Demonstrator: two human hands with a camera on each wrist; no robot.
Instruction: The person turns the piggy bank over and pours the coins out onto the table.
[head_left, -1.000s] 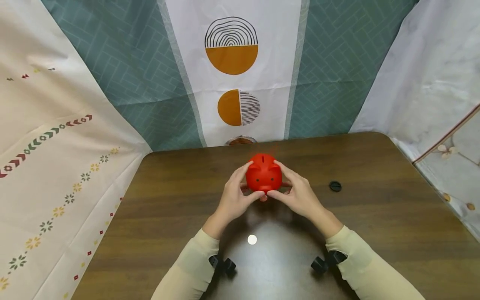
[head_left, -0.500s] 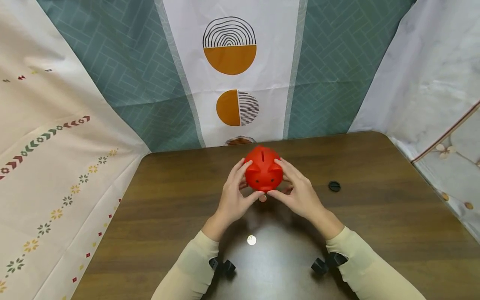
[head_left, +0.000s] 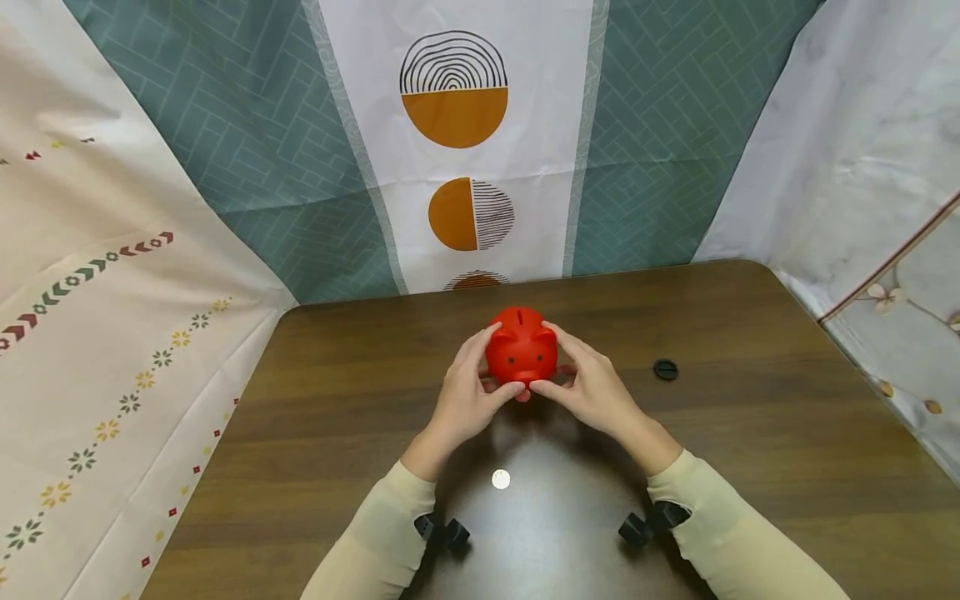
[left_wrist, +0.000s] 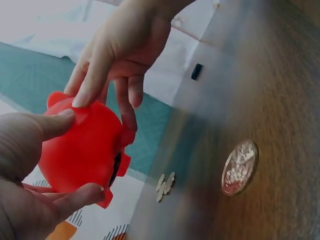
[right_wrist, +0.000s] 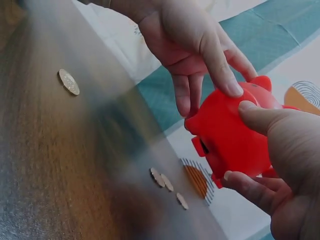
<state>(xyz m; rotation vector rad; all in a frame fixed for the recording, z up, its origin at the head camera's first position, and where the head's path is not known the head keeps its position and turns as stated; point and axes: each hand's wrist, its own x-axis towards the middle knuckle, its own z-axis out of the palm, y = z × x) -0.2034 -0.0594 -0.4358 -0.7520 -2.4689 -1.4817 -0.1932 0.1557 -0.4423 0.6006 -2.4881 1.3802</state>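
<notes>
A red piggy bank is held off the wooden table between both hands, its snout toward me and its coin slot on top. My left hand grips one side, thumb by the snout. From the other side my right hand grips it the same way. In the left wrist view a dark opening shows in the belly, between the stubby feet. Below the bank a few coins lie on the table, mostly hidden from the head view. A single coin lies closer to me, between the forearms.
A round black plug lies on the table to the right of the hands. Patterned cloths hang behind the table's far edge and at both sides. Each wrist carries a small black camera.
Half a second ago the piggy bank was higher, with more of its slot showing. Now it is lower again, still in both hands. The head view has shifted slightly.
</notes>
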